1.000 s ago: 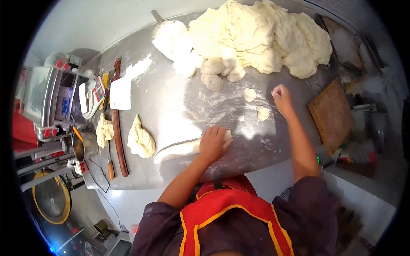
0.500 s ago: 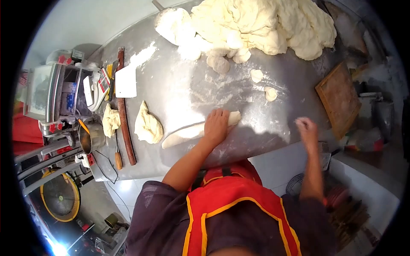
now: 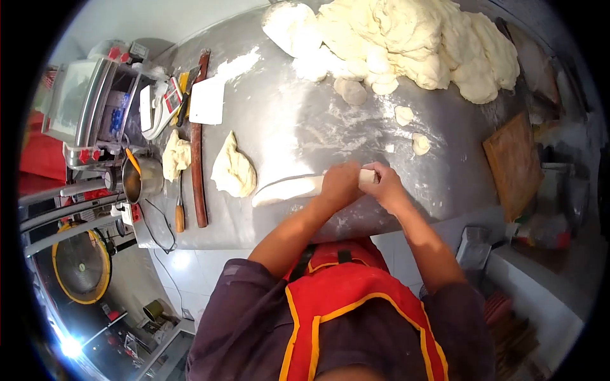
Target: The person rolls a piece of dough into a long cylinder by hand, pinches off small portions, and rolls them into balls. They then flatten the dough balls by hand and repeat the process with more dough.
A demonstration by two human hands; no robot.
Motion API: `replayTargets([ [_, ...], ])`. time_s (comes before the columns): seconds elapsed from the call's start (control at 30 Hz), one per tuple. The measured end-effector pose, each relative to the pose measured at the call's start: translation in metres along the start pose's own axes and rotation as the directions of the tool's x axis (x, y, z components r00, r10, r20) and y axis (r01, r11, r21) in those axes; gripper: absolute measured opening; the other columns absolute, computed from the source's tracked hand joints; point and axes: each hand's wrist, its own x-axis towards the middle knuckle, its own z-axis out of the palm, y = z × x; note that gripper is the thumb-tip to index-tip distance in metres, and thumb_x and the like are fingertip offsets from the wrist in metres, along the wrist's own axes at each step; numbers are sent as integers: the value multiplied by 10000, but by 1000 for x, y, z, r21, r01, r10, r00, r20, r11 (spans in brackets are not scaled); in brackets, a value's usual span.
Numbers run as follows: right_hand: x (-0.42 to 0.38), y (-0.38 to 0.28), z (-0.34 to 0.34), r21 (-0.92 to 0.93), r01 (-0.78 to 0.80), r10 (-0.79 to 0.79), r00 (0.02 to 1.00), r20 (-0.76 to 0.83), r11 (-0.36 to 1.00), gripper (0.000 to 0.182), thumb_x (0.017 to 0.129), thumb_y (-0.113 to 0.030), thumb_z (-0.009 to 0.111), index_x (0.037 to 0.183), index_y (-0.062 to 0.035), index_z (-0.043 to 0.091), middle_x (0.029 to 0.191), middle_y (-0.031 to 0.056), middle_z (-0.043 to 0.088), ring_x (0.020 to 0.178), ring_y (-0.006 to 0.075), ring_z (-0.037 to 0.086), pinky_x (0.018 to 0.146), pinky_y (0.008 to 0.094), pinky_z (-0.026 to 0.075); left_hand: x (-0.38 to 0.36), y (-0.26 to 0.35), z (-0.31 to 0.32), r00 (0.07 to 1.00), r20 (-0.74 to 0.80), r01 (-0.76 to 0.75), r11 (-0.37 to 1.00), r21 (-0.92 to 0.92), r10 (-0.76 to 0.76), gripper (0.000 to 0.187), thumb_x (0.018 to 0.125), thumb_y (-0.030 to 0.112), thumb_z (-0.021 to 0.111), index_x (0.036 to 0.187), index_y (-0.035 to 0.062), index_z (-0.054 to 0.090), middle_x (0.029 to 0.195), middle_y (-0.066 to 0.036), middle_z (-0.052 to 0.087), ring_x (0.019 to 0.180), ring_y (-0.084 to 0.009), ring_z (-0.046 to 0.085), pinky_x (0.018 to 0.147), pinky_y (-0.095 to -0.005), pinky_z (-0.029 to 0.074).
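A long roll of dough (image 3: 289, 189) lies along the near side of the floured metal table (image 3: 445, 190). My left hand (image 3: 342, 184) is wrapped over the roll close to its right end. At that end, my right hand (image 3: 387, 186) has its fingers closed on the tip of the dough, right beside the left hand. Two small flattened dough pieces, one farther off (image 3: 404, 115) and one closer (image 3: 420, 144), rest beyond my right hand. Left of the roll sits a loose dough lump (image 3: 234, 168).
A large dough mass (image 3: 413, 44) covers the far side, with white flour (image 3: 289, 28) beside it. To the left are a long brown rolling stick (image 3: 197, 152), a white flat card (image 3: 207, 100), a scale (image 3: 162, 111) and another dough lump (image 3: 176, 155). A wooden board (image 3: 513, 168) stands right.
My right hand has come in from the right, where it was held apart, and now grips the roll's end. My left hand stays on the roll. The view has shifted slightly.
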Motion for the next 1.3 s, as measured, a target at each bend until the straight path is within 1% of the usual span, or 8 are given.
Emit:
replayTargets([
  [0.57,-17,-71,-39,454,-83,67,996,52,887,267,759,32,698,1015,-21,643,878,16,626,771,111,580,669,263,498,23,2,-34,951,48,299,948,107,-306,260,731,300,714,866,79,694,810,-145,684,782,-324,672,672,-436,516],
  [0.67,53,-48,-58,195,104,-81,989,-122,975,409,792,-64,701,1176,-13,570,1041,88,635,949,171,601,839,305,486,9,3,-38,983,-67,169,985,-16,-170,437,696,312,780,1007,51,620,925,-167,648,901,-319,634,742,-403,500],
  [0.7,84,-21,-58,-385,250,-371,885,-282,889,406,810,-120,693,1183,-17,568,1083,164,631,1010,288,613,881,372,481,1,-2,-33,978,-174,120,992,31,-112,466,685,322,789,1009,49,596,952,-168,630,927,-329,611,769,-410,487],
  [0.77,108,-19,-51,-548,238,-434,863,-260,802,406,812,-155,692,1177,-25,574,1097,195,619,1026,353,592,894,417,472,-15,-19,-16,930,-367,38,990,138,15,527,663,343,808,1011,47,546,1005,-172,595,977,-349,566,824,-423,459],
  [0.97,85,-46,-39,-880,172,-638,750,-174,442,463,811,-200,730,1204,-9,577,1238,158,548,975,358,597,866,407,487,-21,-41,-18,992,-127,-13,995,100,25,450,752,310,749,1070,55,559,1036,-177,605,995,-365,566,843,-429,456],
  [1.07,41,-54,-16,59,48,-53,995,79,997,470,801,-186,751,1205,-1,596,1194,122,584,973,238,610,810,342,509,-21,-36,-25,998,-60,-42,991,-131,34,357,806,306,693,1055,77,577,1029,-195,633,971,-363,600,822,-440,472],
  [1.13,23,-44,-6,-51,16,-3,970,245,999,470,804,-160,745,1222,-3,599,1121,96,631,925,167,616,763,293,514,-18,-31,-22,997,-75,-35,981,-192,20,350,802,342,688,1025,92,585,989,-192,654,930,-366,620,793,-451,482],
  [1.3,3,-33,19,-141,78,-77,997,10,987,371,767,-137,728,1104,-5,644,926,94,688,799,164,640,712,298,523,-17,-13,-19,995,-41,92,995,-45,-94,323,754,352,692,936,93,630,888,-165,677,848,-370,644,739,-461,499],
])
